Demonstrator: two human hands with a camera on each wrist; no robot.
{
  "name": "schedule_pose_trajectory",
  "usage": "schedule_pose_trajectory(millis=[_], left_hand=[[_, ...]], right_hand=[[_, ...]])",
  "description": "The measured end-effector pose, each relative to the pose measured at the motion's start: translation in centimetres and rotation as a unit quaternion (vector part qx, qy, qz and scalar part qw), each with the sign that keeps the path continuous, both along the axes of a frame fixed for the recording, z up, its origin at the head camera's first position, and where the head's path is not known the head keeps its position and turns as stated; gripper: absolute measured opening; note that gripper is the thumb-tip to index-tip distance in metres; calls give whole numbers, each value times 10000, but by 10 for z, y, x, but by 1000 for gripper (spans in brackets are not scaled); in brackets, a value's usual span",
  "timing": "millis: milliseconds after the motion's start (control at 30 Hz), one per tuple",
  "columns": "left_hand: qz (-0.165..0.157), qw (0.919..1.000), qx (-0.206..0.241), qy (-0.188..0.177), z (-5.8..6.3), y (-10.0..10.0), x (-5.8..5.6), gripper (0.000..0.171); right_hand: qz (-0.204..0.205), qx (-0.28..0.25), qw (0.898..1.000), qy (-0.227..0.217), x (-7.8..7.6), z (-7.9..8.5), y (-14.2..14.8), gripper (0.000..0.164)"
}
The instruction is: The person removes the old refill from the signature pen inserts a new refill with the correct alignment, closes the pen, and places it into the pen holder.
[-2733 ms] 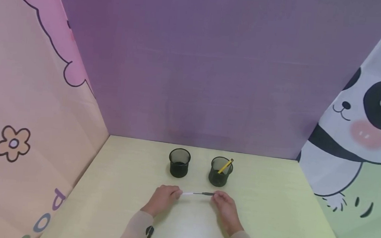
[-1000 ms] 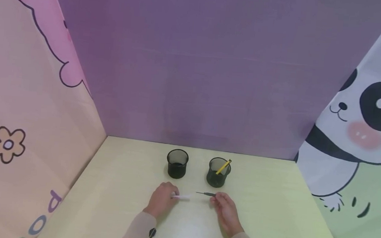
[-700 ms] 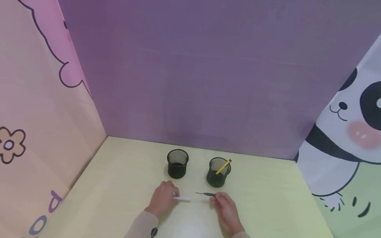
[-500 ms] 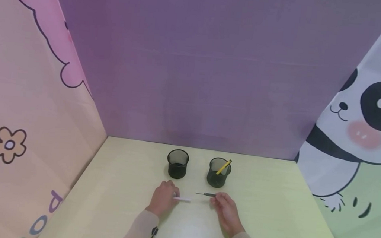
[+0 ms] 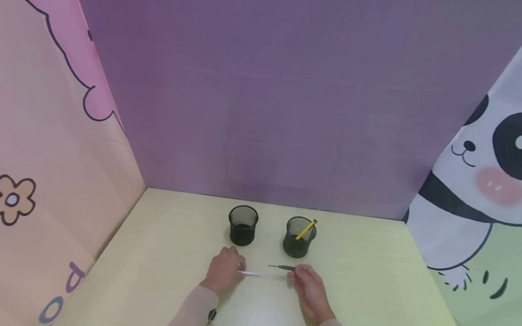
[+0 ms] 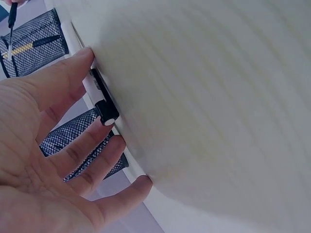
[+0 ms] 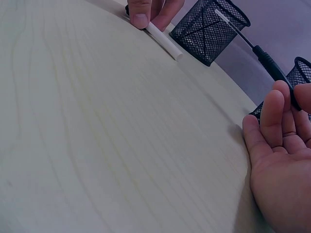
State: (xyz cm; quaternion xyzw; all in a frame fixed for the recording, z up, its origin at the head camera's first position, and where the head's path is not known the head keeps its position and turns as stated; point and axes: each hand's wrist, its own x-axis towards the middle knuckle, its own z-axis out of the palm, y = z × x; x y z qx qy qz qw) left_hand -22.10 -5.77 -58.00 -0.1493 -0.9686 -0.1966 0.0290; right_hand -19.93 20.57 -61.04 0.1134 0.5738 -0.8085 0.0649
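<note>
In the head view my left hand [image 5: 224, 270] pinches the white barrel of a pen [image 5: 252, 273] between thumb and finger, low over the table. The left wrist view shows the barrel's black clip [image 6: 104, 94] and end; the other fingers are spread, their tips at the table. The barrel's other end is bare and points toward my right hand [image 5: 309, 290]. That hand holds the pen's black front section [image 7: 269, 65] between thumb and fingers. A thin refill with a whitish end [image 7: 223, 17] sticks out of it toward the barrel, apart from it.
Two black mesh pen cups stand beyond the hands: the left cup [image 5: 242, 233] and the right cup [image 5: 297, 246]. A yellow pencil-like stick [image 5: 306, 229] leans in the right one. Behind the pale wooden table [image 5: 372, 274] rises a purple backdrop [image 5: 274, 108], with printed cloths at both sides.
At first the refill's end was at the white barrel, in line with it. The left hand has since drawn the barrel away and lowered it toward the table. Lately both hands stay nearly still.
</note>
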Motion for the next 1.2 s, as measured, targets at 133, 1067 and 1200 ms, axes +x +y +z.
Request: schedule_pose_trajectory(millis=[133,1067,1200], left_hand=[[27,10000,-12,-78,0,0,-1,12],[-212,9883,1442,-446,-2,-4,0,24],[-277,9747,2150,-553,-2,1,-1,22]], right_hand=[[17,-20,10000,6,1,1,0,14],[-63,201,9997,-108,-3,-3,-3,13],[23,167,9998,-60,-2,-2,-2,15]])
